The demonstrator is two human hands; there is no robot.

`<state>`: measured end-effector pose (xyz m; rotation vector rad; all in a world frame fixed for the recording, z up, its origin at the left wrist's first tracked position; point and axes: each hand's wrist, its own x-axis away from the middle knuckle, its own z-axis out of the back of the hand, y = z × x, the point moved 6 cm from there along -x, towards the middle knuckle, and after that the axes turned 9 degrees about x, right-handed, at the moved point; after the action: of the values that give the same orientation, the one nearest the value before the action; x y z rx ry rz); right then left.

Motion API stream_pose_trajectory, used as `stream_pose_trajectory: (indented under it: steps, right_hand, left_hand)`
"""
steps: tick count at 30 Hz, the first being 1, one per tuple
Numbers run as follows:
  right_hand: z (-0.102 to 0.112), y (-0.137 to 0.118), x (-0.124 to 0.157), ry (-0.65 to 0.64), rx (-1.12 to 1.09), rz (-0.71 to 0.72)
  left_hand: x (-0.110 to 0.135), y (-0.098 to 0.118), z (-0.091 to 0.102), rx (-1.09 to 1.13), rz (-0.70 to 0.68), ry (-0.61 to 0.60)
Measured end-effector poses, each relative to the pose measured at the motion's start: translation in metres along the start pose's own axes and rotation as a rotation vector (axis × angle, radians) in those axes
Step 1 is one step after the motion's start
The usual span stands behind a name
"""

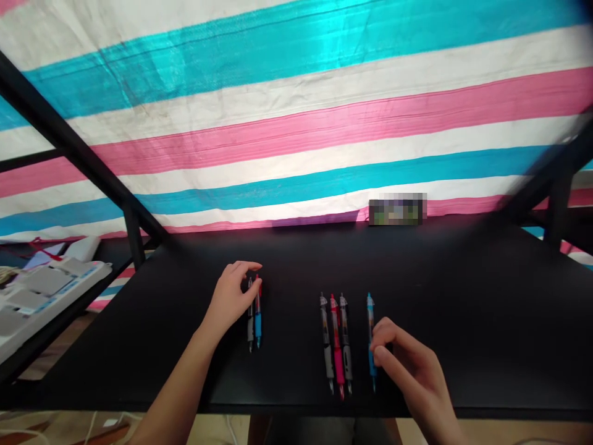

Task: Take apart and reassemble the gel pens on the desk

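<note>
On a flat black tabletop (pixel 504 327) are laid a grey-and-blue pen pair (pixel 258 326), a grey-and-pink pen trio (pixel 338 358) and one blue pen (pixel 370 316).

Far item (pixel 397 209): pixelated, unreadable. White device (pixel 55 296): cut off at left. Left pair of pens (pixel 258 330): upper barrels partly behind my left hand (pixel 233 289). Blue pen (pixel 370 315), right: contact with my right hand (pixel 410 364) unclear.

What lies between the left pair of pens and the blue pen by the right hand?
In the head view, three pens lie there side by side: from left to right, a grey pen, a pink pen and another grey pen.
</note>
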<state>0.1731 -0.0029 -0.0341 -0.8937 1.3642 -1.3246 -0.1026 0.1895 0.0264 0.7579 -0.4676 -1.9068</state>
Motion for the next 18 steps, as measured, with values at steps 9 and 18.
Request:
stream_pose_trajectory:
  steps: [9, 18]
  right_hand:
    - [0.005, -0.001, -0.004, 0.125, -0.023, 0.043]
    - [0.008, 0.002, -0.002, 0.112, -0.034, 0.052]
  left_hand:
    - [0.101, 0.107, -0.057, -0.025, -0.617, -0.173]
    - [0.106, 0.096, -0.071, -0.056, -0.603, -0.096]
